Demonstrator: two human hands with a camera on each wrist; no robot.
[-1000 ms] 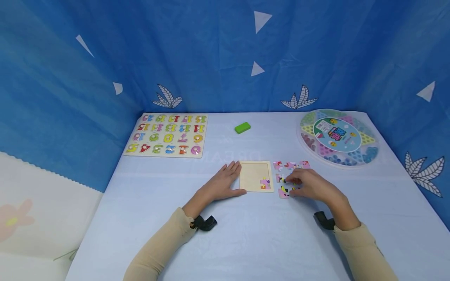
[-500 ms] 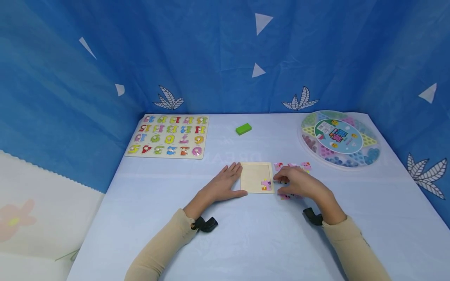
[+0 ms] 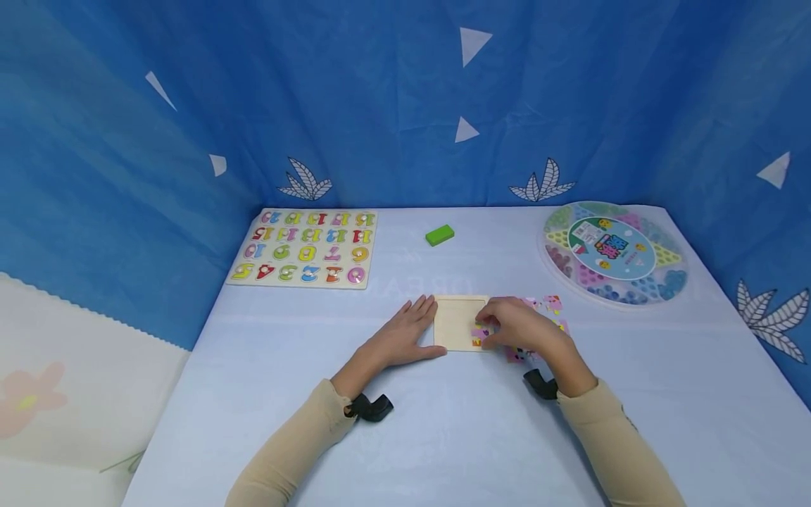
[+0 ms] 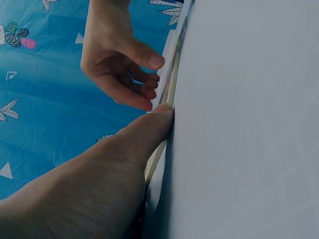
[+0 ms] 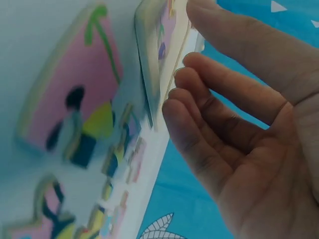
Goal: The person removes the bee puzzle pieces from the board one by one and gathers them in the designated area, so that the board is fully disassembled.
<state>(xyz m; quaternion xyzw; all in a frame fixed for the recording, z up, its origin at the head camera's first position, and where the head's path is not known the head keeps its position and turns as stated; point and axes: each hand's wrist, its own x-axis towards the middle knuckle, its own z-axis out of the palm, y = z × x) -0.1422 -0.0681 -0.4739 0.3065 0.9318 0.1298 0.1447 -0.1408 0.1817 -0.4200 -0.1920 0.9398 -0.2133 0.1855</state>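
Observation:
My left hand (image 3: 400,334) lies spread along the left side of a small square wooden puzzle tray (image 3: 454,320). In the left wrist view its thumb rests at the tray's edge. A pink and yellow jigsaw piece (image 3: 478,333) sits in the tray's lower right corner, partly behind my right fingers. My right hand (image 3: 524,328) hovers over the tray's right side, fingers loosely bent, thumb apart from them. Nothing shows between thumb and fingers in either wrist view. Several loose pink jigsaw pieces (image 3: 552,303) lie right of the tray, some hidden beneath that hand.
A wooden number puzzle board (image 3: 304,248) lies at the back left. Behind the tray is a green block (image 3: 440,235). At the back right sits a round clear bead box (image 3: 612,253) with a blue label. Blue curtain (image 3: 399,105) hangs along the table's far edge.
My right hand has moved left from over the loose jigsaw pieces to the tray's right side. The left hand has stayed against the tray. The view has shifted slightly.

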